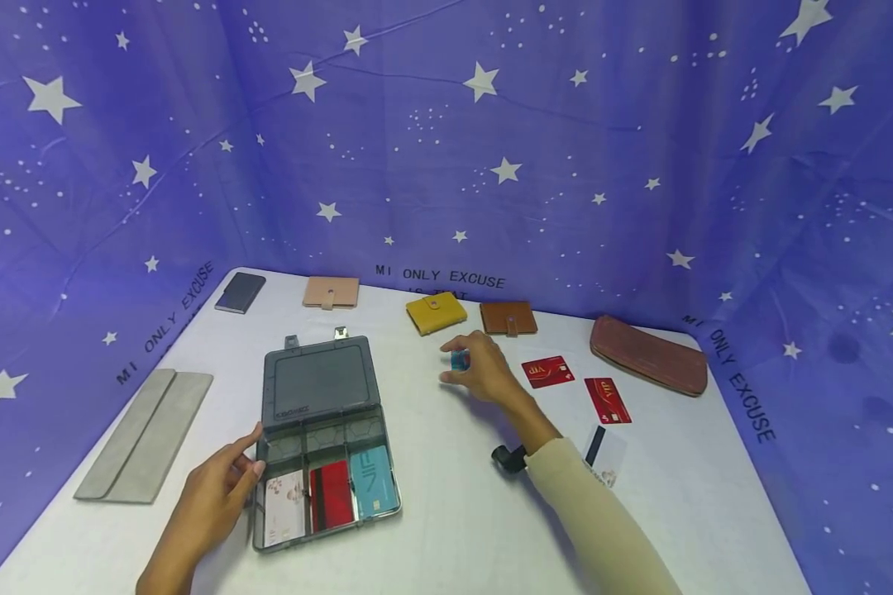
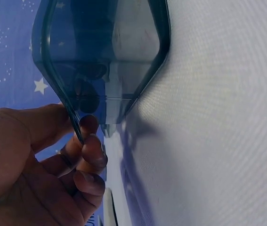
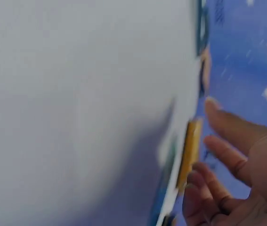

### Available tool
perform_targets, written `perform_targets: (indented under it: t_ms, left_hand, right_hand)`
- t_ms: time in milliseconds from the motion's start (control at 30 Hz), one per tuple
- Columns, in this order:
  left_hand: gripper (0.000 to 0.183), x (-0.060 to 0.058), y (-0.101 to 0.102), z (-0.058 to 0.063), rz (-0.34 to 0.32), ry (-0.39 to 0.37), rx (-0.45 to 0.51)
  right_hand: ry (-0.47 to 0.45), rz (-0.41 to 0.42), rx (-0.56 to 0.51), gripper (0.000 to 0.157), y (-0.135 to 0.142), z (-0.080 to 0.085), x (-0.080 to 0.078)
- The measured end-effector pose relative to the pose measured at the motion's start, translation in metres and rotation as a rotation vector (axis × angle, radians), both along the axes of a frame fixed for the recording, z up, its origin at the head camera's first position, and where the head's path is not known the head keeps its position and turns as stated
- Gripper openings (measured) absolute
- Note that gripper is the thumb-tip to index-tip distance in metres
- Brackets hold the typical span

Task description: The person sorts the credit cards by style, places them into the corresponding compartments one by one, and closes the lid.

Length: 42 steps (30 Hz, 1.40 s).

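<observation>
An organizer box of grey see-through plastic lies with its lid raised back. Its front compartments hold a white card, a red card with a dark stripe and a blue VIP card. My left hand pinches the box's left rim between thumb and fingers, also close up in the left wrist view. Over the table, right of the box, my right hand reaches with fingers spread and nothing between them. A blue card lies just beneath it, partly hidden; the right wrist view is blurred.
Two red VIP cards and a white card lie to the right. Along the back are a dark card holder and pink, yellow and brown wallets. A grey pouch lies left, a reddish-brown purse right.
</observation>
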<state>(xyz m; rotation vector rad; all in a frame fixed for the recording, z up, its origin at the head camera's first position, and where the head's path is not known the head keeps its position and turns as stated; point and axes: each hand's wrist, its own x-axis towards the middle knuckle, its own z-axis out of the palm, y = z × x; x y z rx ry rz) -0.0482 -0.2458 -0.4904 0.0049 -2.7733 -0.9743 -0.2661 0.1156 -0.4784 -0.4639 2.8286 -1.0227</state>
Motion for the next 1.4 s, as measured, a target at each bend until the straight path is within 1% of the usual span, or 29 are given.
perform_targets:
  t_ms: [100, 167, 300, 400, 567, 667, 767, 833, 900, 1000, 1067, 1133, 1200, 1233, 1400]
  left_hand:
    - [0.050, 0.001, 0.000, -0.001, 0.007, 0.011, 0.002]
    - [0.050, 0.001, 0.000, -0.002, 0.007, 0.017, 0.004]
    - [0.049, 0.001, 0.000, -0.003, 0.004, 0.026, 0.017]
    - [0.050, 0.001, 0.001, -0.004, 0.006, 0.026, 0.021]
    - [0.050, 0.001, 0.001, -0.005, 0.012, 0.016, 0.023]
    - [0.050, 0.001, 0.001, -0.004, 0.015, 0.005, 0.026]
    - [0.050, 0.000, 0.000, -0.003, 0.014, -0.006, 0.031]
    - [0.051, 0.000, -0.001, -0.003, 0.007, -0.012, 0.034]
    - [0.052, 0.000, -0.002, -0.002, -0.006, -0.024, 0.040]
    - [0.057, 0.001, -0.005, 0.000, -0.032, -0.044, 0.045]
    - [0.061, 0.002, -0.007, 0.001, -0.050, -0.065, 0.048]
    - [0.064, 0.003, -0.007, 0.003, -0.061, -0.084, 0.050]
    - [0.067, 0.003, -0.008, 0.004, -0.067, -0.111, 0.053]
    - [0.068, 0.003, -0.008, 0.005, -0.070, -0.123, 0.053]
    - [0.073, 0.004, -0.008, 0.007, -0.080, -0.172, 0.059]
  right_hand:
    - [-0.019, -0.090, 0.101, 0.049, 0.015, -0.007, -0.009]
    - [-0.023, -0.127, 0.133, 0.050, 0.021, -0.011, -0.013]
    - [-0.022, -0.182, 0.129, 0.047, 0.024, -0.013, -0.016]
    - [-0.023, -0.176, 0.135, 0.045, 0.022, -0.011, -0.014]
    - [0.029, -0.076, 0.129, 0.032, 0.013, 0.000, 0.000]
    - [0.056, 0.005, 0.042, 0.023, 0.003, 0.011, 0.014]
    - [0.050, 0.099, -0.082, 0.020, -0.008, 0.023, 0.029]
    - [0.027, 0.166, -0.177, 0.026, -0.014, 0.030, 0.040]
    - [-0.020, 0.231, -0.263, 0.032, -0.021, 0.034, 0.052]
    - [-0.110, 0.300, -0.350, 0.033, -0.031, 0.035, 0.070]
    - [-0.162, 0.321, -0.374, 0.031, -0.037, 0.034, 0.082]
    - [-0.166, 0.336, -0.360, 0.030, -0.043, 0.030, 0.092]
    - [-0.129, 0.337, -0.319, 0.028, -0.049, 0.025, 0.101]
    - [-0.090, 0.335, -0.284, 0.028, -0.052, 0.022, 0.104]
    - [0.168, 0.321, -0.094, 0.024, -0.064, 0.007, 0.117]
